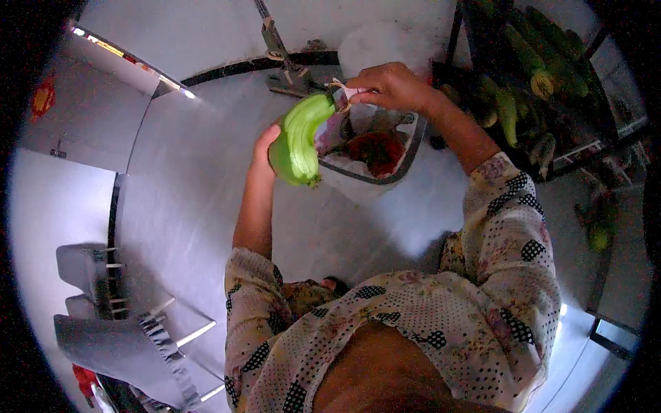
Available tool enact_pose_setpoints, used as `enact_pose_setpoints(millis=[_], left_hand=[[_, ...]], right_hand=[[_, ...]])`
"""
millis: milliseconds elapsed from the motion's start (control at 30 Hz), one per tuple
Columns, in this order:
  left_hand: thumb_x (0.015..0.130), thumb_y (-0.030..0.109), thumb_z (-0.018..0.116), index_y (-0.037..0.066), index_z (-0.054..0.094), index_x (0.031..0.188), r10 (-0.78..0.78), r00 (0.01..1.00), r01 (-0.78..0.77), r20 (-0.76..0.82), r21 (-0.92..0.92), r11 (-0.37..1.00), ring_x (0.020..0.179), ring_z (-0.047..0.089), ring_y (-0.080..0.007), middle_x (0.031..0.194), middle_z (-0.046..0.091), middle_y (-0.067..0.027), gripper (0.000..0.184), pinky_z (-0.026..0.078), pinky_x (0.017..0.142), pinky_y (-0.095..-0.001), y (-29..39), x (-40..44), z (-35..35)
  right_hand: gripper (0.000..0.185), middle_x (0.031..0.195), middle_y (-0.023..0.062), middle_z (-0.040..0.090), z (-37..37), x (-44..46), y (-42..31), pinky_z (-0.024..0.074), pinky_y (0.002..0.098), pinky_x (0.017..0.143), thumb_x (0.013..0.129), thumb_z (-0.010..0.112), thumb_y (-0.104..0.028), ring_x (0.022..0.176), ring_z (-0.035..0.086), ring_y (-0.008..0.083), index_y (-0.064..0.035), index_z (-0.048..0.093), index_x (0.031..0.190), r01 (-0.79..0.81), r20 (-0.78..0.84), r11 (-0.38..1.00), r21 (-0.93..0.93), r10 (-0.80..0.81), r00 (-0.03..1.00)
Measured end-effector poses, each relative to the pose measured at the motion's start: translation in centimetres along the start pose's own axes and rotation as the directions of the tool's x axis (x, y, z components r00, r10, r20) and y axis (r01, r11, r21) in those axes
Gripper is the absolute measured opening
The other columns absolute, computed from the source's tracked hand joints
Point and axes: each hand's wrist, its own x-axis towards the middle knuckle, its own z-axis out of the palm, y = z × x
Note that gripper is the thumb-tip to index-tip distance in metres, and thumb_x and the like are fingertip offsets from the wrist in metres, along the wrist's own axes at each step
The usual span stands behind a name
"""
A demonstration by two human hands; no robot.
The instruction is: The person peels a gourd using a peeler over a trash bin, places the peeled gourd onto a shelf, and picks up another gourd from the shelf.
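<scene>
Head view: a person leans over a pale floor point(200, 179), working with both bare hands above a lined waste bin point(411, 158).
Left hand: this hand point(264, 148) wraps the left side of a light green gourd point(300, 138); its grip is spread to the gourd's width, the thumb showing near the left edge and the other fingers hidden behind.
Right hand: coming from the right, this hand point(396, 86) has its grip closed on the pale handle of a peeler point(353, 93), fingers curled tightly around it.
Gourd: held up in the air, left of the bin's middle and partly in front of it; the narrower neck bends far and right, the thick end points near, with a brownish nub at its tip. Paler, shiny streaks run along its length.
Peeler: its head is at the gourd's far end; whether the blade touches the skin cannot be told.
Bin: dark rim, pale liner, reddish-brown waste point(379, 153) inside.
Far side: a floor-tool head point(296, 81) with an upright pole stands on the floor, left of a whitish, blurred container point(379, 48).
Right side: a dark rack point(454, 34) carries several long green vegetables point(527, 54).
Near left: grey chairs point(117, 347) with light legs.
Clothing: a loose patterned top point(482, 296), sleeves ending near the elbows.
</scene>
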Motion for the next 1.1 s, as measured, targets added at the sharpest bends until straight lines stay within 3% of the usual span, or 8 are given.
enact_pose_setpoints(millis=[100, 300, 500, 600, 700, 900, 1000, 1100], left_hand=[[0.078, 0.037, 0.059, -0.001, 0.044, 0.127, 0.000, 0.992, 0.000, 0.129, 0.002, 1.000, 0.097, 0.060, -0.0284, 0.114, 0.057, -0.0173, 0.064, 0.050, 0.083, -0.0390, 0.2, 0.0, -0.3], [0.076, 0.038, 0.060, -0.003, 0.042, 0.128, 0.030, 0.985, -0.036, 0.172, 0.028, 0.999, 0.098, 0.059, -0.0284, 0.113, 0.058, -0.0176, 0.069, 0.049, 0.083, -0.0397, 0.2, 0.5, 0.2], [0.069, 0.039, 0.066, -0.004, 0.041, 0.128, 0.072, 0.956, -0.059, 0.284, -0.054, 0.997, 0.099, 0.059, -0.0283, 0.115, 0.056, -0.0178, 0.077, 0.049, 0.085, -0.0393, -0.2, 0.1, -2.2], [0.065, 0.037, 0.070, -0.005, 0.040, 0.128, 0.100, 0.987, -0.100, 0.129, -0.007, 0.995, 0.101, 0.058, -0.0288, 0.117, 0.055, -0.0182, 0.082, 0.048, 0.087, -0.0393, 0.0, -0.4, -2.2], [0.063, 0.036, 0.070, -0.006, 0.038, 0.129, 0.080, 0.983, -0.087, 0.164, 0.035, 0.996, 0.103, 0.057, -0.0288, 0.118, 0.054, -0.0183, 0.085, 0.047, 0.089, -0.0391, 0.4, -0.1, -1.5], [0.061, 0.034, 0.071, -0.006, 0.037, 0.132, 0.028, 0.965, -0.072, 0.259, 0.162, 0.984, 0.107, 0.056, -0.0271, 0.122, 0.053, -0.0167, 0.088, 0.045, 0.091, -0.0372, 0.8, 0.5, -0.6], [0.060, 0.033, 0.072, -0.005, 0.038, 0.131, -0.019, 0.984, -0.037, 0.175, 0.315, 0.948, 0.108, 0.055, -0.0265, 0.122, 0.052, -0.0160, 0.088, 0.044, 0.092, -0.0363, 1.5, 0.1, 0.4], [0.060, 0.033, 0.072, -0.005, 0.039, 0.131, 0.008, 0.968, -0.083, 0.253, 0.289, 0.954, 0.108, 0.055, -0.0261, 0.122, 0.053, -0.0158, 0.086, 0.044, 0.093, -0.0354, 1.2, -0.1, 0.1]], right_hand=[[0.027, 0.092, 0.0098, 0.065, -1.1, 0.1, -0.7, 0.0499, 0.0349, 0.068, 0.080, 0.067, -0.024, 0.080, 0.064, 0.0282, -0.0091, 0.065, 0.103, -0.014, 0.022, 0.997, -0.072, 0.016, 1.000], [0.027, 0.092, 0.0102, 0.065, -1.3, 0.4, -1.6, 0.0498, 0.0360, 0.069, 0.080, 0.067, -0.023, 0.082, 0.064, 0.0288, -0.0096, 0.065, 0.103, 0.140, -0.005, 0.987, 0.077, -0.140, 0.990], [0.029, 0.093, 0.0121, 0.066, -0.4, -1.5, 1.0, 0.0499, 0.0377, 0.071, 0.078, 0.070, -0.024, 0.082, 0.065, 0.0285, -0.0095, 0.066, 0.104, -0.167, 0.197, 0.963, -0.213, 0.210, 0.958], [0.029, 0.094, 0.0124, 0.066, -0.1, -2.1, 1.2, 0.0498, 0.0362, 0.071, 0.080, 0.069, -0.024, 0.083, 0.065, 0.0261, -0.0088, 0.066, 0.104, -0.251, 0.176, 0.967, 0.054, 0.238, 0.955], [0.033, 0.091, 0.0112, 0.067, -1.2, -0.4, 0.1, 0.0499, 0.0384, 0.073, 0.084, 0.059, -0.042, 0.083, 0.065, 0.0296, -0.0148, 0.067, 0.102, -0.065, 0.100, 0.971, 0.228, 0.043, 0.994], [0.037, 0.088, 0.0119, 0.067, -2.0, 0.7, -1.4, 0.0501, 0.0377, 0.070, 0.081, 0.064, -0.041, 0.080, 0.065, 0.0291, -0.0094, 0.067, 0.100, -0.034, 0.145, 0.943, 0.332, -0.015, 0.989], [0.033, 0.087, 0.0116, 0.067, -1.0, 0.3, 0.4, 0.0501, 0.0391, 0.070, 0.082, 0.062, -0.038, 0.080, 0.065, 0.0299, -0.0096, 0.066, 0.100, -0.031, 0.186, 0.945, 0.327, -0.032, 0.982], [0.027, 0.084, 0.0107, 0.066, -0.3, -1.7, 2.1, 0.0479, 0.0344, 0.065, 0.082, 0.065, -0.027, 0.073, 0.062, 0.0226, -0.0064, 0.065, 0.100, -0.163, 0.369, 0.986, 0.018, 0.145, 0.918]])
